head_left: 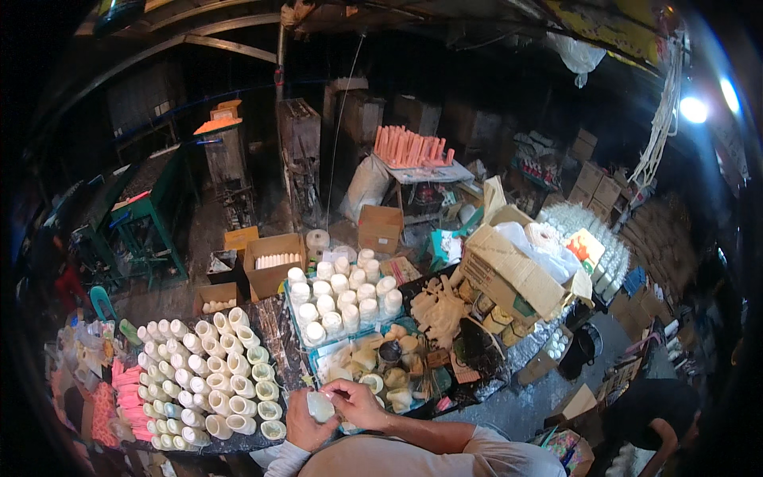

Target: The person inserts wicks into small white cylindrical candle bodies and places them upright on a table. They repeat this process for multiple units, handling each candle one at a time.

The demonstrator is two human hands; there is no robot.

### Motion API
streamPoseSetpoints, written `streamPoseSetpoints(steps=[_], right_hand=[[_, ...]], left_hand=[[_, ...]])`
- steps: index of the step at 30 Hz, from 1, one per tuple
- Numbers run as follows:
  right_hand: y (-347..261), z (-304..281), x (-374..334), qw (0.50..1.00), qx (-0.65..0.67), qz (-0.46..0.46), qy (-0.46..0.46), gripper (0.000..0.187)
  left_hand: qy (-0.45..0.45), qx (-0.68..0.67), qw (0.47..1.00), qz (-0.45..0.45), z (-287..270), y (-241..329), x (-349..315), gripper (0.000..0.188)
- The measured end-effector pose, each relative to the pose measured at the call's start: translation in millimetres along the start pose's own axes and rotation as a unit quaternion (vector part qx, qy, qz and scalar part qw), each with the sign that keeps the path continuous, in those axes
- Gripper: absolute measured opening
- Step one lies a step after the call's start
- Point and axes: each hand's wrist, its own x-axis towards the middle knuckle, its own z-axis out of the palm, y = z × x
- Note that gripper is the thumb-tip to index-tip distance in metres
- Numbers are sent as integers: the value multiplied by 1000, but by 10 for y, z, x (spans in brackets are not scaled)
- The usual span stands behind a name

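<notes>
"2 hands meet at 1 pale piece (321,408). Which is nearer?"

"Left hand (304,428), I'd say: it wraps the piece from the left, fingers closed around it, so the piece sits against the inner side of that hand, to the right of its palm."

"And the right hand (361,405)?"

"It reaches across from the right, thumb and fingers narrowed at the piece's upper right edge. I can't tell whether they pinch something small."

"Long axis?"

"Hard to read; the piece looks rounded, nearly as broad as long."

"What's around?"

"Left of the left hand, rows of pale cups (242,386) on the desk (274,334). Beyond both hands, upright white cylinders (339,284). Beyond the right hand, a dark pot (389,351) among clutter."
</notes>
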Motion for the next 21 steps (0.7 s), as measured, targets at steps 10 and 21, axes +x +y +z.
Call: streamPoseSetpoints(steps=[10,21], right_hand=[[-495,-97,-112,878,-312,-361,-27,24],[-488,-86,11,834,-330,-441,-15,32]], left_hand=[[62,-99,993,13,45,-78,106,29],[31,-298,940,-166,98,96,129,17]])
